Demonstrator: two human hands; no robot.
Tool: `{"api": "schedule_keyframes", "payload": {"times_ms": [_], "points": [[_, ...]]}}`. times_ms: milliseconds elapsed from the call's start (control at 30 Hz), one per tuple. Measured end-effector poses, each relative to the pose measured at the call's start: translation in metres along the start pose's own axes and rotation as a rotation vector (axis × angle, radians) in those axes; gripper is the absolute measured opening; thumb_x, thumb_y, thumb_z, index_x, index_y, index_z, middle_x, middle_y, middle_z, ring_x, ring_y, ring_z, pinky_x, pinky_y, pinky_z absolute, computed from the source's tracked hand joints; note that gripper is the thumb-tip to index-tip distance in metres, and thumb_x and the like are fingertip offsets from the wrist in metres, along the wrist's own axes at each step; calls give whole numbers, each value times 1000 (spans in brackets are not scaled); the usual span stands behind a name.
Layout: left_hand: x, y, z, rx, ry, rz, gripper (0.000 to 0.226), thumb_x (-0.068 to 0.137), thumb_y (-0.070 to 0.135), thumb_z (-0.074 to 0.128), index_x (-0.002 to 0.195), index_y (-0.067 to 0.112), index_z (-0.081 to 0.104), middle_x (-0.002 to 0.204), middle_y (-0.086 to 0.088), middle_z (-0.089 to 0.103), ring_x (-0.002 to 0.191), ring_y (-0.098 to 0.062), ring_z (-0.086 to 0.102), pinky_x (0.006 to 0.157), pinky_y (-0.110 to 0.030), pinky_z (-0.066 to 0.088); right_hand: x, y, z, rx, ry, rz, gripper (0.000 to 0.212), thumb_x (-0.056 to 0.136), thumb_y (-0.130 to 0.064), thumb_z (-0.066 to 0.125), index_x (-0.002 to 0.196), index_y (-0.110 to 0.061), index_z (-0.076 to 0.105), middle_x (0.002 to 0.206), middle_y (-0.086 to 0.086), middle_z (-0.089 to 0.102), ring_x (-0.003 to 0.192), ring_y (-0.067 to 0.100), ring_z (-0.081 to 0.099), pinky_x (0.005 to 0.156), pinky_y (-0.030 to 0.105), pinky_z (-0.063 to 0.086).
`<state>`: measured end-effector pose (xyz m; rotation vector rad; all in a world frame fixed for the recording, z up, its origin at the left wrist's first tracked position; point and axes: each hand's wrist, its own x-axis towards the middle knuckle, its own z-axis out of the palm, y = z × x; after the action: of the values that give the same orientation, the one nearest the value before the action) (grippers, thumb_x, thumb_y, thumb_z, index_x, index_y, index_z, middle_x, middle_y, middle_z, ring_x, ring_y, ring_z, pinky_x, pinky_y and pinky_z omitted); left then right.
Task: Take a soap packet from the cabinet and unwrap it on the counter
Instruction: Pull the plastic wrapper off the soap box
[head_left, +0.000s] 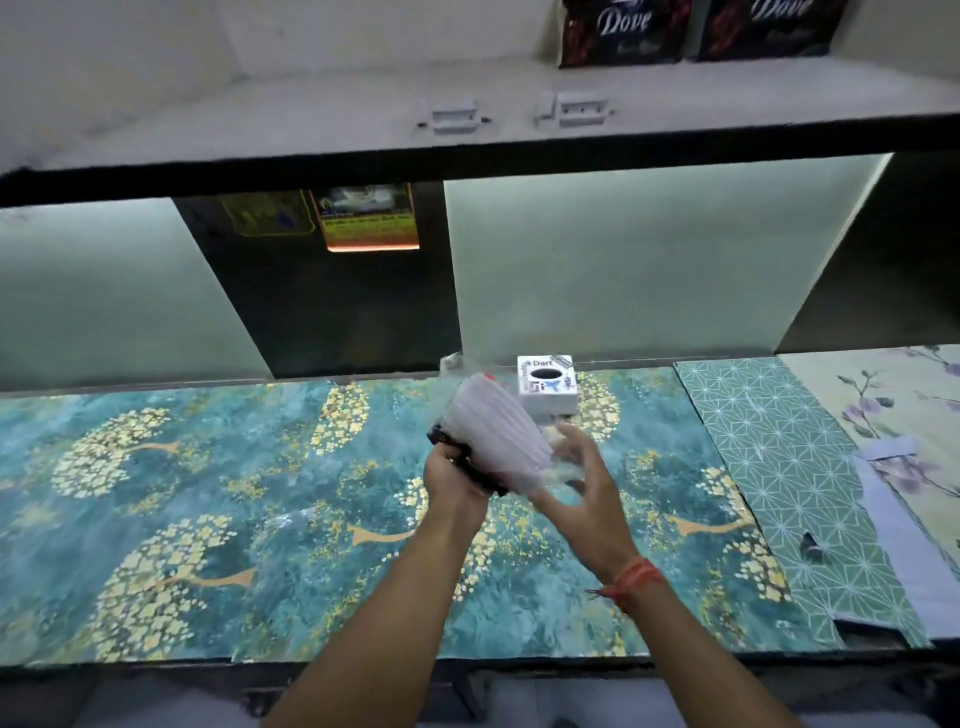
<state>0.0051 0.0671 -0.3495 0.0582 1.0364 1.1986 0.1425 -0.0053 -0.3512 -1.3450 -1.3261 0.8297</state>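
Hands met above the middle of the counter (208, 467), over its teal covering printed with gold trees. Your left hand (451, 475) was closed around the dark end of the soap packet (496, 441), gripping it from below, while the pale, motion-blurred part of the packet fanned up and away from your fist toward the back wall. Whether that pale part was wrapper or soap, you could not have told from this view. Your right hand (584, 488) hung just beside the packet with its fingers (563, 441) spread and loosely curled, holding nothing firmly; a wisp of clear film seemed to lie near the fingertips, though the blur left contact uncertain. An orange thread (631, 582) circled your right wrist.

Behind the packet, a small white box (546, 387) marked "Dart" stood on the counter against the back wall. Up on the cabinet shelf (311, 119), two dark Dove packets (623, 31) stood side by side at the right. A green geometric sheet (779, 467) and a floral sheet (893, 405) covered the counter's right end.
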Motion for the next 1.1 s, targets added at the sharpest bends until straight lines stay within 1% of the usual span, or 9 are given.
{"api": "schedule_keyframes", "payload": {"times_ms": [67,167,267,367,600,800,967,1033,1100], "points": [[27,2,-6,22,50,25,36,91,15,29,110,12,60,105,-11,64,91,-30,59,71,-40,49,11,-5,-8,58,109,-96,60,76,-32,68,131,-20,48,122,-1,58,115,14,57,91,33,50],[55,4,-13,55,135,44,33,91,10,27,86,14,59,75,-5,62,73,-23,55,58,-30,50,34,-25,-6,113,269,-231,36,80,-21,63,115,-13,58,108,6,65,101,22,63,82,31,52],[78,4,-20,58,180,23,33,88,11,29,93,9,62,80,-9,62,77,-27,58,58,-32,52,63,-34,14,-47,104,-169,18,85,-13,65,103,-15,66,92,-1,71,82,9,66,74,18,54],[94,4,-22,65,196,-9,38,88,16,32,105,4,64,99,-16,65,92,-33,61,73,-38,51,88,-14,36,-347,-222,-73,29,89,-11,63,117,-11,64,110,3,70,94,14,65,86,30,55],[123,5,-30,134,271,-25,22,84,11,41,78,9,62,86,-12,63,73,-27,57,69,-35,47,120,18,57,-492,-374,189,71,79,-23,74,141,-14,41,141,7,50,128,25,48,108,40,40],[135,3,-28,146,247,-25,25,88,5,37,69,9,53,62,-6,55,60,-23,50,58,-31,41,143,36,59,-497,-421,350,83,69,-15,77,140,-18,35,123,8,60,108,28,61,90,42,54],[141,-5,-31,222,207,-49,25,89,9,39,69,9,53,56,-6,55,55,-23,49,54,-30,41,142,66,73,-562,-341,337,41,68,-9,73,102,-21,51,92,3,64,79,23,63,68,44,58],[146,-6,-35,278,209,-58,23,89,13,43,72,9,58,64,-7,58,59,-24,52,56,-30,43,139,64,75,-471,-286,340,29,72,-4,66,97,-15,57,87,6,65,76,24,62,63,38,56],[154,-2,-43,344,246,-57,20,88,16,46,76,11,61,71,-8,61,64,-25,55,59,-31,45,138,56,71,-344,-247,340,32,72,-5,68,103,-10,62,93,7,67,82,25,64,67,36,57]]}}
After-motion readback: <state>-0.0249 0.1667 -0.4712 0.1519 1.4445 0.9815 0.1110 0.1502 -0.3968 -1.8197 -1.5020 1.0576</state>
